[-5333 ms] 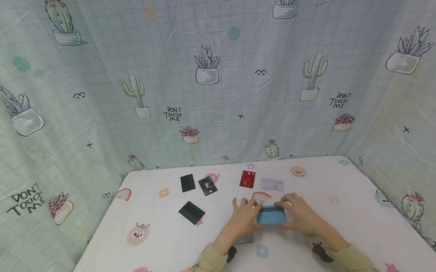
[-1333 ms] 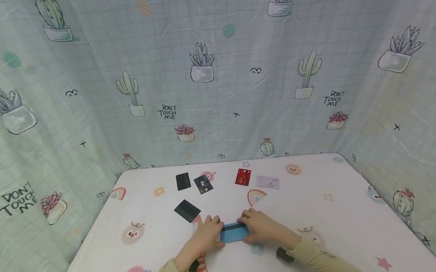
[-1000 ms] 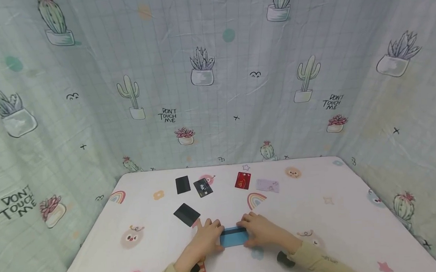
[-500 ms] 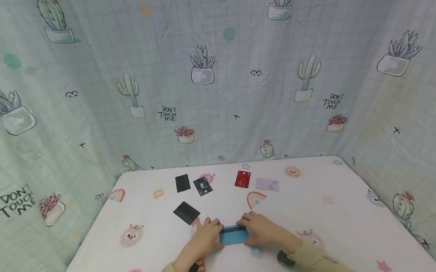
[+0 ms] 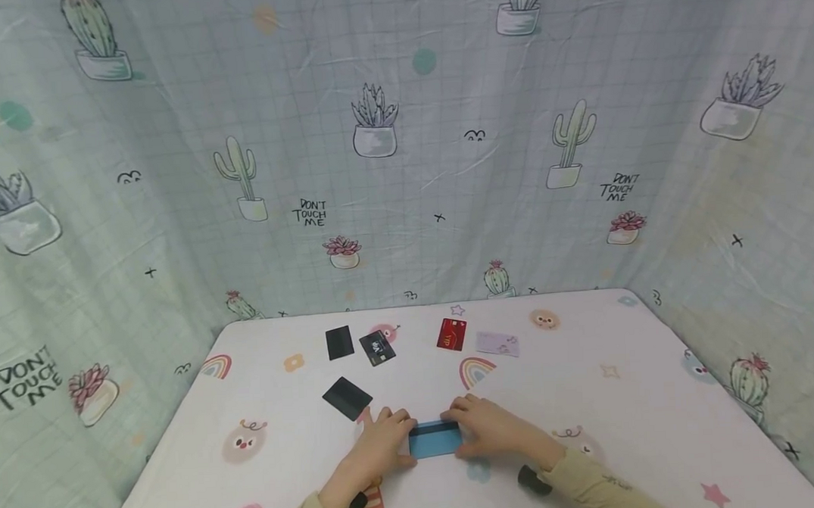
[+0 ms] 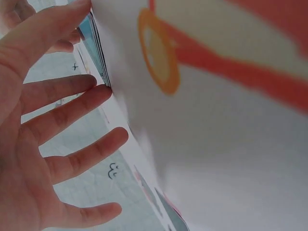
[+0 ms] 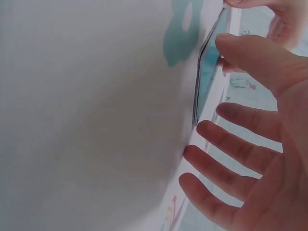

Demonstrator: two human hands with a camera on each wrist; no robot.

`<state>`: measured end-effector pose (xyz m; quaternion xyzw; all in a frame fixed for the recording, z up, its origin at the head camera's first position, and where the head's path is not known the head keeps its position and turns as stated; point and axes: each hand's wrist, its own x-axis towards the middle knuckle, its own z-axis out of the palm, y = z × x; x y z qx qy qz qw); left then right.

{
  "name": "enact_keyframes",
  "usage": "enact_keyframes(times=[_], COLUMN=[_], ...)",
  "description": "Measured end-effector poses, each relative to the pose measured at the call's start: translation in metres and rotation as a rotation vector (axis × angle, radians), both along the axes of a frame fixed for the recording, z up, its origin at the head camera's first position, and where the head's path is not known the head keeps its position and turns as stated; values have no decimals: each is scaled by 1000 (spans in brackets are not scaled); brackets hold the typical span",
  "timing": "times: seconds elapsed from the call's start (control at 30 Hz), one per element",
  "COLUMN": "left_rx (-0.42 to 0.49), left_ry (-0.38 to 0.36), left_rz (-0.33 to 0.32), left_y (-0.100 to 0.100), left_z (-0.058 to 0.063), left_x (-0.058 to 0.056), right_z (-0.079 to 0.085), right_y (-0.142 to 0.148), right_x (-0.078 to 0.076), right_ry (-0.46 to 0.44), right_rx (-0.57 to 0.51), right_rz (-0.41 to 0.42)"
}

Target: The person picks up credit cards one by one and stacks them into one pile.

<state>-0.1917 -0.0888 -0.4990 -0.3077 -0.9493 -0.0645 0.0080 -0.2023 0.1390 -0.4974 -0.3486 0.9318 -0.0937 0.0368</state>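
Note:
A small stack of plastic cards lies on the patterned white table in front of me, its top a blue card [image 5: 436,441] with a dark stripe. My left hand [image 5: 380,445] holds the stack's left end, thumb at the near corner and fingertips at the far one. At the right end, my right hand [image 5: 486,426] does likewise. Seen edge-on in the left wrist view, the stack [image 6: 99,53] shows several layers; the other fingers are spread. In the right wrist view the thumb lies along the blue card [image 7: 210,60], and the layered edges sit close together.
Farther back lie a black card [image 5: 340,342], a black VIP card [image 5: 378,348], a red VIP card [image 5: 451,334] and a pale purple card [image 5: 497,344]. Another black card [image 5: 347,398] is just beyond my left hand. A cactus-print curtain [image 5: 404,186] encloses the back and sides.
Since the oldest frame, both hands have brought the blue card left and nearer, onto where a pale card's edge showed by my left wrist. Over the last second the hands hardly move.

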Motion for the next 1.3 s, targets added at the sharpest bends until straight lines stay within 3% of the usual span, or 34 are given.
enact_keyframes(times=[0.37, 0.5, 0.73, 1.03, 1.3], left_rx=[-4, 22, 83, 125, 138], left_ry=[-18, 0, -49, 72, 88], left_rz=[-16, -11, 7, -21, 44], left_y=[-11, -18, -30, -46, -66], left_z=[3, 8, 16, 19, 19], left_x=[-2, -2, -2, 0, -2], right_z=[0, 2, 11, 20, 18], right_y=[3, -1, -9, -22, -37], right_x=[-6, -7, -7, -6, -8], right_ry=[-90, -96, -97, -48, -37], right_rx=[-99, -142, -219, -194, -172], right_rz=[-98, -148, -200, -123, -127])
